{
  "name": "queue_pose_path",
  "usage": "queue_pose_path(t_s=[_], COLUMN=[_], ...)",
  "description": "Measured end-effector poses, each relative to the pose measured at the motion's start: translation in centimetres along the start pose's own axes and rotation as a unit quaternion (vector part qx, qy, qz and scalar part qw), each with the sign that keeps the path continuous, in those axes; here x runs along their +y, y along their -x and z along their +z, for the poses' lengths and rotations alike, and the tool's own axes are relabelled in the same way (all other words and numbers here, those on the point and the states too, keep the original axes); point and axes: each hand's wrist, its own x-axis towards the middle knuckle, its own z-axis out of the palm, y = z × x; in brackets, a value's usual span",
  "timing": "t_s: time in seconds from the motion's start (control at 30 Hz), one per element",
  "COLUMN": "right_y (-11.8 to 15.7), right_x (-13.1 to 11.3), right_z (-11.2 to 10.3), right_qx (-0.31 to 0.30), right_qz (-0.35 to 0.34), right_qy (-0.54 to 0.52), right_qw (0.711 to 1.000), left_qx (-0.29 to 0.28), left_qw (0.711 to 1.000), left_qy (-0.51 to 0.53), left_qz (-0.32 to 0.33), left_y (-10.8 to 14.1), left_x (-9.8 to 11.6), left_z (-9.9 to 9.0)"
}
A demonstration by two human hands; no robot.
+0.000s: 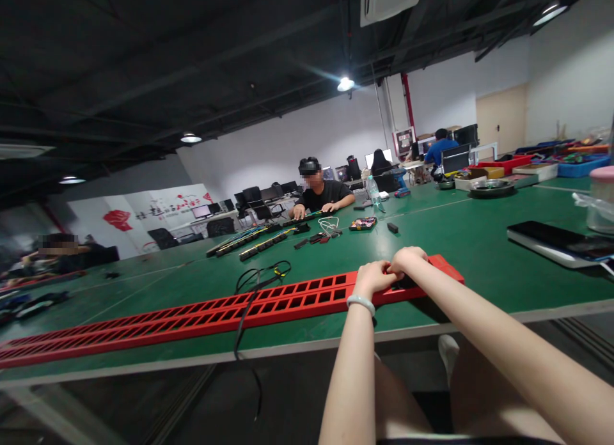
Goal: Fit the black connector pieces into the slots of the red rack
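A long red slotted rail (307, 295), with two rows of rectangular openings, lies along the near side of the green table. At its right end my left hand (377, 279), with a pale bracelet (362, 304) at the wrist, rests with bent, closed fingers. My right hand (407, 259) meets it there, fingers curled down and mostly hidden behind the wrist. Something black (407, 282) shows in the rail just beneath both hands. What the fingertips pinch is hidden. A thin black cable (242, 320) crosses the rail to the left and hangs over the table edge.
Across the green table (480, 240), a co-worker (321, 192) handles black strips with wires (263, 245). A phone (561, 240) on a white block lies at right, near a pink-lidded jar (602, 199). A bottle (373, 192) and a metal tray (492, 188) stand farther back.
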Motion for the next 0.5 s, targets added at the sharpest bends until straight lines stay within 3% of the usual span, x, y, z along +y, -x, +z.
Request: queue_pose_path(t_s=[0.1,0.3,0.5], right_y=[0.5,1.5,1.6], right_x=[0.0,0.4,-0.2], right_z=[0.1,-0.3,-0.5], right_qx=[0.017,0.064,0.043], right_qz=[0.005,-0.082,0.032], right_qy=[0.019,-0.042,0.012], right_qw=[1.0,0.994,0.998], left_qx=[0.002,0.001,-0.015], left_qw=[1.0,1.0,1.0], left_qy=[-0.002,0.0,0.015], left_qz=[-0.001,0.001,-0.014], left_y=[0.0,-0.2,0.1], left_x=[0.1,0.2,0.8], left_z=[0.0,-0.3,-0.8])
